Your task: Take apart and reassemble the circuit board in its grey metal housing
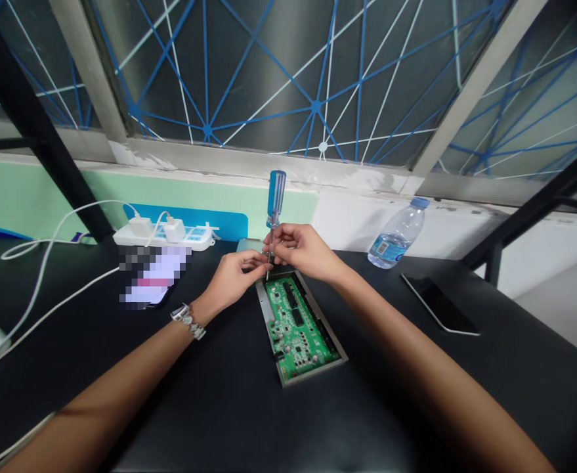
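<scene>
Blue-handled and nearly upright, the screwdriver (276,197) stands over the far left corner of a green circuit board (300,328) — the right hand (302,249) pinches its shaft between thumb and fingers. Down by the tip comes the left hand (232,276), thumb and fingers drawn narrow; whether they grip anything, I can't tell. The board sits in a metal frame (315,372) on the black table (209,420) — water bottle (391,243) and dark phone (438,304) off to the right.
</scene>
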### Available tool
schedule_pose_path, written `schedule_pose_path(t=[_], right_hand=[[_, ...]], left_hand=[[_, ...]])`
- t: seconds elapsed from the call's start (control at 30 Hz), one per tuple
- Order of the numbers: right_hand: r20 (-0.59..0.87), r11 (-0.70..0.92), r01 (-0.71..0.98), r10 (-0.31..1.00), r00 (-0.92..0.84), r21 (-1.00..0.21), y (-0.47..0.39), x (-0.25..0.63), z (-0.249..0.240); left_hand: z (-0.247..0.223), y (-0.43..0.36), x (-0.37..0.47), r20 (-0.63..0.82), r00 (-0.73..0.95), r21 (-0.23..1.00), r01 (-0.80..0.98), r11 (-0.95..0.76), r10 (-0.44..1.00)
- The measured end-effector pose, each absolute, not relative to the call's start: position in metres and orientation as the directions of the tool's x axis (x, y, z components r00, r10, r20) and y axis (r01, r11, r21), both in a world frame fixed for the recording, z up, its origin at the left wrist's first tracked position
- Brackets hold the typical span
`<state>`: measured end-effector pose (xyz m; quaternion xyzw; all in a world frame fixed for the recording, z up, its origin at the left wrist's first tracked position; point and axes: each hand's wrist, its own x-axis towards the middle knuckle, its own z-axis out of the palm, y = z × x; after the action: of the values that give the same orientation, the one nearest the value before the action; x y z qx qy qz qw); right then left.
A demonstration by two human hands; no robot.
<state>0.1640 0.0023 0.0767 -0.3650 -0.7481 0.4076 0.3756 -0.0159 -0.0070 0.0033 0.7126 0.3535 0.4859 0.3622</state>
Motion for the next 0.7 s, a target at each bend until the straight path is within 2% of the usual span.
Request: schedule_pose_path(t=[0.3,0.47,0.7], right_hand=[[0.196,0.309,0.178,0.863,-0.466,-0.934,-0.004,0.153,0.072],[0.262,0.375,0.236,0.877,-0.402,-0.896,0.002,0.157,0.068],[0.236,0.35,0.251,0.889,-0.392,-0.902,0.001,0.164,0.078]], left_hand=[[-0.005,-0.002,-0.001,0.453,0.282,0.856,0.128,-0.501,0.846],[-0.003,-0.005,0.002,0.416,0.305,0.893,0.043,-0.448,0.857],[0.001,-0.007,-0.015,0.396,0.273,0.895,0.101,-0.435,0.877]])
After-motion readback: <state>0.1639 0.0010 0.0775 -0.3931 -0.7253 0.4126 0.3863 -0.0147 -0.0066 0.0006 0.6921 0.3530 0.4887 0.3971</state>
